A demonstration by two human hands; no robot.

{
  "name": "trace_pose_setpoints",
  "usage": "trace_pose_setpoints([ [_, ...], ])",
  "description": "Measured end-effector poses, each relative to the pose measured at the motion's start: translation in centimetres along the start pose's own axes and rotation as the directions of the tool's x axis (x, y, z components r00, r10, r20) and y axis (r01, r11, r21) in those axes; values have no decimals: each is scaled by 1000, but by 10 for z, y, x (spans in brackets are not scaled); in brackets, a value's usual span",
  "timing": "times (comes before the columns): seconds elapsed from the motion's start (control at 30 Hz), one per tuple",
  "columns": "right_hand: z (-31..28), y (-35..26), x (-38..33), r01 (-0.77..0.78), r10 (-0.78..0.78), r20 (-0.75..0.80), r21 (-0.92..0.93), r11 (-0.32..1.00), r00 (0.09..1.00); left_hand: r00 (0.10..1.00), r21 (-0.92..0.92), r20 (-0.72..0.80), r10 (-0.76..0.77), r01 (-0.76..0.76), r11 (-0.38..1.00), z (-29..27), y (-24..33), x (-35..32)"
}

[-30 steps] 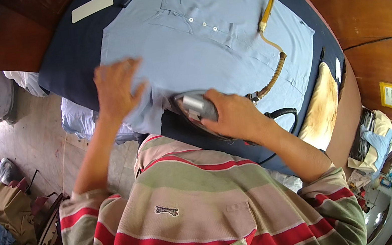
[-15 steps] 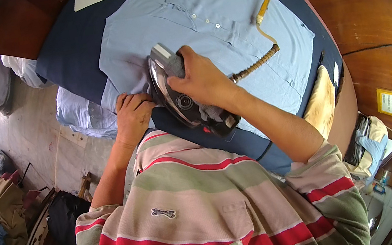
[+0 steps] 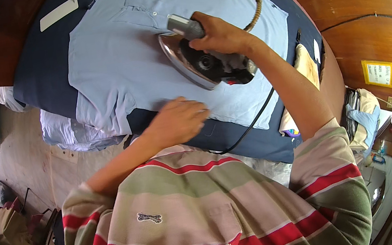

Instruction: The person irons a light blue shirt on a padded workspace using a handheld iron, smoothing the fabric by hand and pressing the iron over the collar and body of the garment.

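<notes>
Wood-panelled walls at right carry a yellow framed sign (image 3: pixel 379 73) beside the navy padded surface (image 3: pixel 41 69), where the right hand (image 3: pixel 220 33) closes its grip on a shiny metal iron (image 3: pixel 197 61) tilted over the pale-blue shirt (image 3: pixel 120 57), left hand (image 3: pixel 178 121) pressing flat at centre.

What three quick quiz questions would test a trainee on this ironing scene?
1. True or false: the right hand grips the iron.
2. What does the left hand press on? A) shirt B) white card C) floor
3. Fill in: the shirt lies on a dark blue ____.

Key: 1 true; 2 A; 3 pad.
</notes>
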State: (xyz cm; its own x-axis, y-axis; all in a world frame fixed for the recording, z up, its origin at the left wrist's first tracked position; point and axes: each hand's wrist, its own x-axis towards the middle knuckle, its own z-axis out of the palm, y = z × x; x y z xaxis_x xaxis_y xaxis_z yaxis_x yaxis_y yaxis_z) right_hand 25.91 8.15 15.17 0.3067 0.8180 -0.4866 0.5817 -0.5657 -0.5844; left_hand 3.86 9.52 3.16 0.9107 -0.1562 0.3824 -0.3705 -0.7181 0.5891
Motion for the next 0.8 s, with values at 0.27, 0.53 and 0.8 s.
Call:
trace_pose_setpoints([
  [0.27,-17,67,-41,55,-56,-92,-23,998,994,902,162,430,45,-127,979,70,46,17],
  [0.53,28,43,-66,142,-147,76,66,988,986,999,-130,-40,9,-14,991,31,21,-6],
  [0.8,68,13,-92,320,-282,324,-70,945,903,524,-157,-748,-406,455,876,-48,-42,17],
])
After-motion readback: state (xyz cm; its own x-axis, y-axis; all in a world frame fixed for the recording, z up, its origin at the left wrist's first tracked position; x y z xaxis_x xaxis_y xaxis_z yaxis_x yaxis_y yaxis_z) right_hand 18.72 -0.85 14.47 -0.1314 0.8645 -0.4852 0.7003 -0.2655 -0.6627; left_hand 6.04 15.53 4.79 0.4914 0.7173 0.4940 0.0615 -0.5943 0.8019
